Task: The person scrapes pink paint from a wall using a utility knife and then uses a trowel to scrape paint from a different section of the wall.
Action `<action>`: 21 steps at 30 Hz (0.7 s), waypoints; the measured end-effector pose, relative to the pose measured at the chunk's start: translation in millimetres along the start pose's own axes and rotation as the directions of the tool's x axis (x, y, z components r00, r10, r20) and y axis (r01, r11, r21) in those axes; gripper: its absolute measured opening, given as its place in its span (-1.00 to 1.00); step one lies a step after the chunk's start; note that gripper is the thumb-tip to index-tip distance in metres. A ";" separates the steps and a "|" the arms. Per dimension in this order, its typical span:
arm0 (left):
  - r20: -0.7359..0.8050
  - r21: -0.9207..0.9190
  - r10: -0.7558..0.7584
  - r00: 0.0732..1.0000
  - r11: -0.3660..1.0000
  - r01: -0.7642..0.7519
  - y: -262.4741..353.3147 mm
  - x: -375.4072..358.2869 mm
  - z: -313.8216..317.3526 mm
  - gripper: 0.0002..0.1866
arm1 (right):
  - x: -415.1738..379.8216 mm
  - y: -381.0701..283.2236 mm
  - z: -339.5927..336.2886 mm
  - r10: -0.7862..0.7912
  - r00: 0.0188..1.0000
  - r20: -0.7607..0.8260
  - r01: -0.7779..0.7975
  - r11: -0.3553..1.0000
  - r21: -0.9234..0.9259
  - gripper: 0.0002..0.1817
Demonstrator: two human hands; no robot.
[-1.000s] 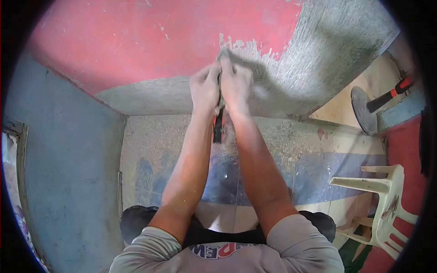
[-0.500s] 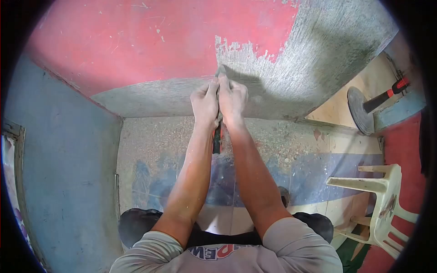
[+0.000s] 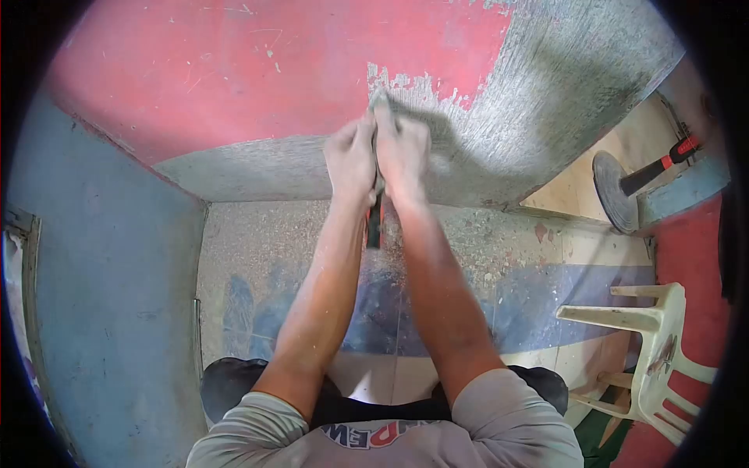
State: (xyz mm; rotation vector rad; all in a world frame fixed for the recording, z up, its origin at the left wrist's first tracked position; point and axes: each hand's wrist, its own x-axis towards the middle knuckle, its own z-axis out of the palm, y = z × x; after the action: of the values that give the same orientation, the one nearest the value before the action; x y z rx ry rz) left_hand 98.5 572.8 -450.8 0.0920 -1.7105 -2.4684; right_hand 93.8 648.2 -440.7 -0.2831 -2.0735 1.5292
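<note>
My left hand [image 3: 349, 160] and my right hand [image 3: 404, 152] are closed side by side around a scraper [image 3: 374, 228]. Its black and red handle end shows below my wrists, and my fingers hide most of the rest. Both hands are coated in pale dust. The tool's tip meets the wall [image 3: 257, 78] at the ragged border between pink paint and a bare grey patch [image 3: 546, 101]. My right index finger stretches along the tool toward that tip.
Paint flakes and dust cover the tiled floor [image 3: 468, 234] below. A white plastic chair [image 3: 663, 343] lies at the right. Above it rests a grey round disc [image 3: 612, 191] with a black and red handle. A blue-grey panel [image 3: 117, 312] stands left.
Both hands have moved a little up the wall with the scraper, toward the pink paint's edge. Its handle end has risen too.
</note>
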 end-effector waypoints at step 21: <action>0.069 0.107 0.020 0.997 0.994 -0.027 -96.2 19.0 -63.6 -0.69 | -42.3 67.6 38.7 0.143 0.990 -0.004 -0.142 0.981 -0.132 -0.35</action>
State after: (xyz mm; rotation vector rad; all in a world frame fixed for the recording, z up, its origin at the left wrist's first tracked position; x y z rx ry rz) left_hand 80.4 544.3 -562.7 -0.0014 -1.8607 -2.3885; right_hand 98.3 619.1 -524.3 -0.4870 -2.2036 1.4768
